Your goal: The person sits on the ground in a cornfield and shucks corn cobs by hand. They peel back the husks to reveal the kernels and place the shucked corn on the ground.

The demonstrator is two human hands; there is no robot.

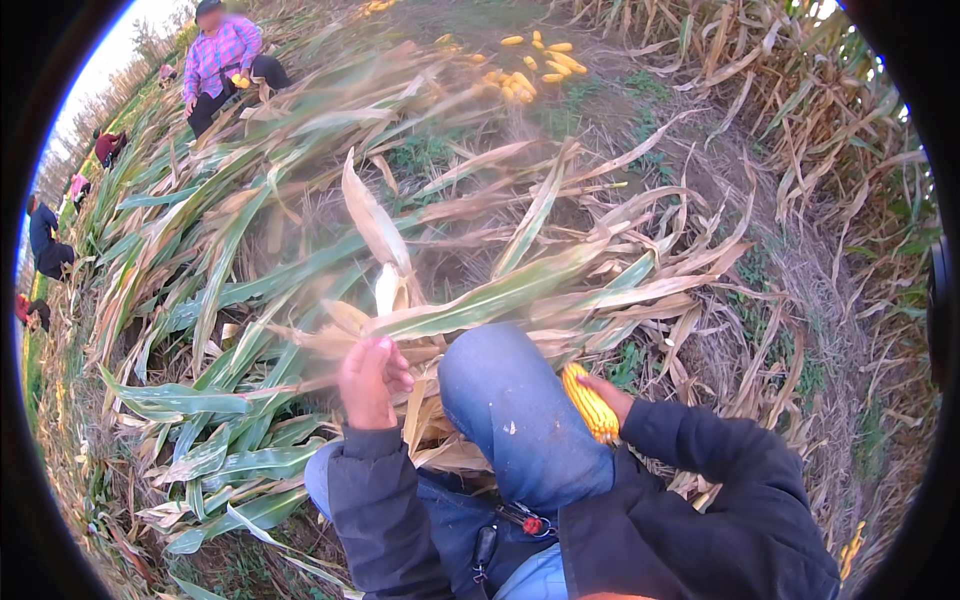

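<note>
My right hand (611, 397) grips a bare yellow ear of corn (591, 403) beside my bent knee. Its kernels are exposed from end to end. My left hand (371, 379) is raised left of the knee, fingers curled, its thumb and fingertips against a long green-and-tan corn leaf (487, 300). Whether those fingers pinch the leaf or only touch it is unclear. Just beyond that hand, a dry, peeled-back corn husk (375, 217) stands up, with a pale inner part (388, 289) at its base.
Felled corn stalks (247, 300) cover the ground ahead and left. A loose pile of husked corn ears (517, 84) lies farther off. Standing dry corn (847, 97) lines the right. A person in a plaid shirt (221, 60) holds corn at upper left; several others are beyond.
</note>
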